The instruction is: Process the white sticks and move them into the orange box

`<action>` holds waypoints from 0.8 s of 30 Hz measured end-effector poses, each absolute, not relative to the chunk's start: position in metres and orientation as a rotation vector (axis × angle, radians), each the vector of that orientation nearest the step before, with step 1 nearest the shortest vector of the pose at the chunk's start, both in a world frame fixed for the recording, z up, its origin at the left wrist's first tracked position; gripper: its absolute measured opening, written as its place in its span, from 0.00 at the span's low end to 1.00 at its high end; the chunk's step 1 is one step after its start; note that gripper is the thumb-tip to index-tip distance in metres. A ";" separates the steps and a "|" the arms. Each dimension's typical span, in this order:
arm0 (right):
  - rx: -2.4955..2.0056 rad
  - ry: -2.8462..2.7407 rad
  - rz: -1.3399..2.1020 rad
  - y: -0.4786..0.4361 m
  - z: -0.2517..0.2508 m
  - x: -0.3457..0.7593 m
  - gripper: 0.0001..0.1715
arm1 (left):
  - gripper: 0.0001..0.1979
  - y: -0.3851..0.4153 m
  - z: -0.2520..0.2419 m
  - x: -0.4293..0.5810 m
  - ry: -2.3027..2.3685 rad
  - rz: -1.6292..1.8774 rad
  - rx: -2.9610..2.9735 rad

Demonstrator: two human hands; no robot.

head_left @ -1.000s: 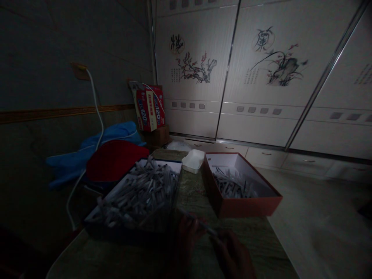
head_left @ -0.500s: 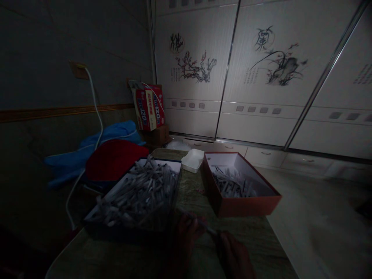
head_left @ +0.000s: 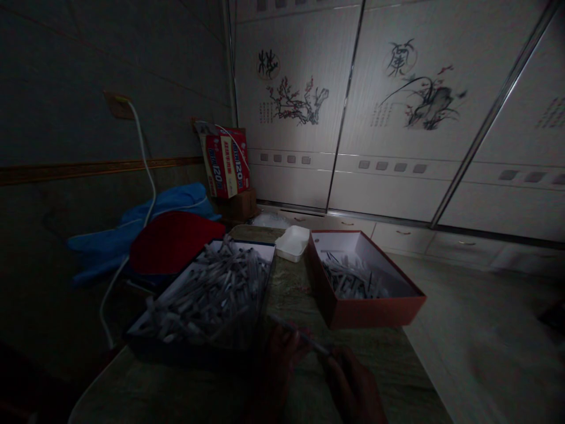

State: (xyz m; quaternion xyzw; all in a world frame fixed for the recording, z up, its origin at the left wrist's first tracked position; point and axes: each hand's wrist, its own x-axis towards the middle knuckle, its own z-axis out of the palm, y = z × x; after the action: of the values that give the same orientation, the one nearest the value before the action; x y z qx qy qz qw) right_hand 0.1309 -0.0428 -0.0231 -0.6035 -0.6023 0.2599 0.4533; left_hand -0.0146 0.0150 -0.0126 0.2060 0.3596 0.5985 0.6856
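Note:
My left hand (head_left: 282, 353) is closed around a thin pale stick-like piece (head_left: 312, 343) at the near part of the table. My right hand (head_left: 351, 380) grips the near right end of the same piece, its fingers pressed together. Dim light hides what kind of piece it is. Left of my hands stands a dark blue box (head_left: 270, 250) heaped with similar thin pale pieces (head_left: 220, 291). Beyond my right hand is a reddish-orange box (head_left: 375, 313) holding a smaller pile of thin pieces (head_left: 353, 277).
A white shallow tray (head_left: 293, 243) sits between the boxes at the table's (head_left: 286, 300) far end. At left lie a red cushion-like item (head_left: 172, 241) and blue fabric (head_left: 185, 200), with a white cable (head_left: 142, 141) hanging past. A red carton (head_left: 227, 162) stands near the sliding doors (head_left: 291, 182).
Both hands stay nearly in place, still holding the thin piece. My right hand has shifted very slightly; the boxes have not moved.

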 end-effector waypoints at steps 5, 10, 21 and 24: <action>-1.504 -1.402 0.576 -0.042 -0.024 0.129 0.25 | 0.20 0.014 -0.008 -0.014 0.798 1.348 0.450; -1.471 -1.480 0.665 -0.042 -0.024 0.132 0.22 | 0.19 0.015 -0.011 -0.014 0.798 1.352 0.439; -1.409 -1.447 0.676 -0.042 -0.026 0.132 0.20 | 0.19 0.016 -0.013 -0.014 0.807 1.346 0.454; -1.439 -1.325 0.627 -0.044 -0.020 0.127 0.18 | 0.18 0.018 -0.018 -0.015 0.787 1.344 0.448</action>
State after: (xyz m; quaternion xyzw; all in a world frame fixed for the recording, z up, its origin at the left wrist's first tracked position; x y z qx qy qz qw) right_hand 0.1275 -0.0440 -0.0197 -0.5994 -0.5522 0.2614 0.5172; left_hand -0.0153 0.0185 -0.0175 0.2001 0.3518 0.6010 0.6892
